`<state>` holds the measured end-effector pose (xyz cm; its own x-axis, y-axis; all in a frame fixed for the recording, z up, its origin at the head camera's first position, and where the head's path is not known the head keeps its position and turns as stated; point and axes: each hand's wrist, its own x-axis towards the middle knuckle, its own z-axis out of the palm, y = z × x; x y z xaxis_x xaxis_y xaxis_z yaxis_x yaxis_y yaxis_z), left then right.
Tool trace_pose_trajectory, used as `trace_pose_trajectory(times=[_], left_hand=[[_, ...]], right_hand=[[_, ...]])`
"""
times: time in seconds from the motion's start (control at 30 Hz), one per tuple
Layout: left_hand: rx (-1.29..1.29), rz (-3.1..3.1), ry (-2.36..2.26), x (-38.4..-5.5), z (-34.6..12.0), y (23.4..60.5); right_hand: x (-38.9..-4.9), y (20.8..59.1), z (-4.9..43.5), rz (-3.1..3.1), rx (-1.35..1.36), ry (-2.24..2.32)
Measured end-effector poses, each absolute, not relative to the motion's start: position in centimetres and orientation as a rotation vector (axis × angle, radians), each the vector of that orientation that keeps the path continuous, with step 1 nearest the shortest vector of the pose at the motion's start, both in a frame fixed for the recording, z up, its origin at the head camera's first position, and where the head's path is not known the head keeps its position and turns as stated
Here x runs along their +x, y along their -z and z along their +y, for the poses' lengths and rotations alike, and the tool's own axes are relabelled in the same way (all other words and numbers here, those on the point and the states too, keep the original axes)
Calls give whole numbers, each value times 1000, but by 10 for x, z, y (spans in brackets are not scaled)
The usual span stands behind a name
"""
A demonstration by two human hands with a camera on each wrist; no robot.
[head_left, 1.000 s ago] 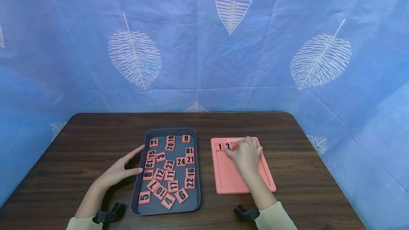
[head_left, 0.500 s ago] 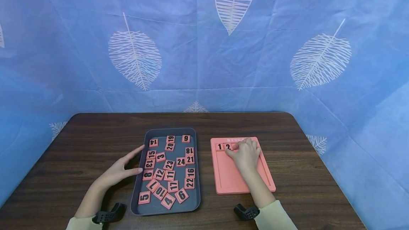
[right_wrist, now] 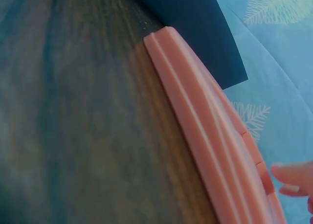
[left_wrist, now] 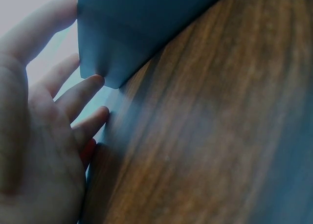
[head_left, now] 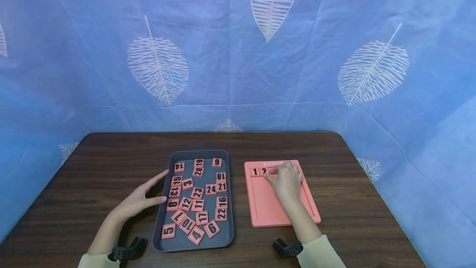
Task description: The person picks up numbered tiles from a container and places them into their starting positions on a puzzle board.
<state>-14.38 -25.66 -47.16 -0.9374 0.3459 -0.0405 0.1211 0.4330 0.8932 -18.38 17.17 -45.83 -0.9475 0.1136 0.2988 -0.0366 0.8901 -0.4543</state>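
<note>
In the head view my left hand point(head_left: 136, 199) rests with spread fingers against the left side of the dark grey tray point(head_left: 158, 228). The left wrist view shows those fingertips at the tray's outer wall point(left_wrist: 117, 43). The tray holds many loose pink number tiles, such as the 3 tile point(head_left: 187, 183) and the 5 tile point(head_left: 168, 231), turned various ways. My right hand point(head_left: 287, 180) is over the pink board point(head_left: 265, 202), thumb and index finger at the number 2 tile point(head_left: 263, 171). That tile lies beside the number 1 tile point(head_left: 254, 172) in the top row. The hand hides the row's right part.
Both the tray and board lie on a dark wooden table point(head_left: 122, 152). A blue cloth with white leaf prints point(head_left: 227, 73) hangs behind it. Black wrist bands point(head_left: 288, 248) sit at both wrists.
The right thumb and the number 2 tile have shifted very slightly left, and more of the tile's digit shows. My left hand and the tray have stayed put.
</note>
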Motion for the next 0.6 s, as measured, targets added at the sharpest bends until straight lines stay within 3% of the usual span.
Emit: trace_pose_trajectory(times=[0.6], left_hand=[[402, 2482, -1497, -144, -257, 470]], right_hand=[[-174, 406, 117, -2620, 437, -784]])
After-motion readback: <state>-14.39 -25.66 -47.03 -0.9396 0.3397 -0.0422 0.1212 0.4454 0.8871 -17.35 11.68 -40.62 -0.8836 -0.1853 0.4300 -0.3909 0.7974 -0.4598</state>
